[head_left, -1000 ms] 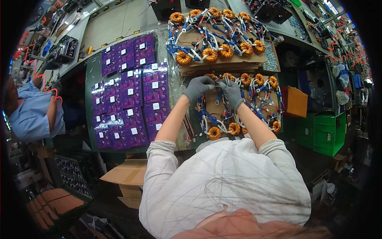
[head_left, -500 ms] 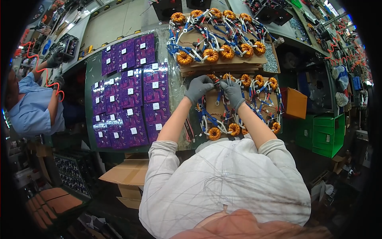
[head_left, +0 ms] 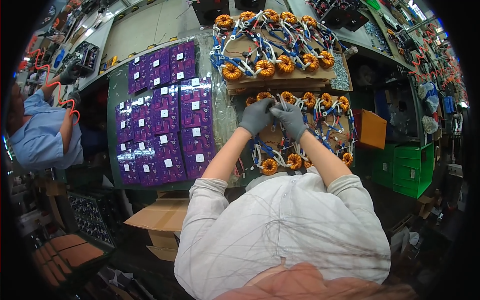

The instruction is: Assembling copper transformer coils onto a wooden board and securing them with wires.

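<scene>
Gloved fingers meet over the lower tray of coils

From the head camera: right hand (head_left: 291, 120) and left hand (head_left: 257, 116) come together, fingertips nearly touching. The right fingers are pinched around a slim pale piece (head_left: 282, 103)! Its long axis runs away from the body, far end leaning a touch left. Near end? Lost among the gloved fingers, so its kind is hard to call. The left fingers are curled in, but whether they grip anything, I cannot tell.

Directly beneath the grip, the lower cardboard tray (head_left: 271, 135) holds copper-wound coils (head_left: 269, 166) with blue and white leads, partly covered by hands and forearms; the near edge runs out of sight by the shirt. Beyond the grip, the upper cardboard tray (head_left: 313, 74) carries more coils and tangled leads. Beyond and right, a parts box (head_left: 351, 83) is filled with small grey pieces, too tiny to name. Farther right, an orange box (head_left: 373, 129) and a green crate (head_left: 413, 171), insides hard to read.
</scene>
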The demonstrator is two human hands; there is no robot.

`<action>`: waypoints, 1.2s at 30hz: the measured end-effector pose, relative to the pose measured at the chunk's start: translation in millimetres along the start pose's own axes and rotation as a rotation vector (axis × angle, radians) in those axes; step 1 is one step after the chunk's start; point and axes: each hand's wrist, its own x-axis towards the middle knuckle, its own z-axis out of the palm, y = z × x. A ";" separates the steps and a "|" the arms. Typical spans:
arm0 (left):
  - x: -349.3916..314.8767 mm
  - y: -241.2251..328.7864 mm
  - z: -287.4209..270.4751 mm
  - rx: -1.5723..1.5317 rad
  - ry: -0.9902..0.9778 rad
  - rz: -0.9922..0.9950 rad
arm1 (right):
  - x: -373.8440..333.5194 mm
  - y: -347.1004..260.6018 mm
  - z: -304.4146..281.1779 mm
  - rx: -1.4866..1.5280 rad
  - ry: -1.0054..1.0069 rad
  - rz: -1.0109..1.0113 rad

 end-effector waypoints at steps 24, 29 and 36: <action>27.9 53.5 17.0 0.531 -0.667 0.417 | -25.6 -32.0 -76.5 -0.451 0.071 0.123; 41.4 52.5 2.0 0.096 -0.724 0.093 | 9.0 -1.7 -77.4 -0.238 0.003 0.121; 54.0 26.3 0.9 -0.169 -0.721 -0.101 | 16.8 -11.6 -89.3 -0.815 -0.210 0.177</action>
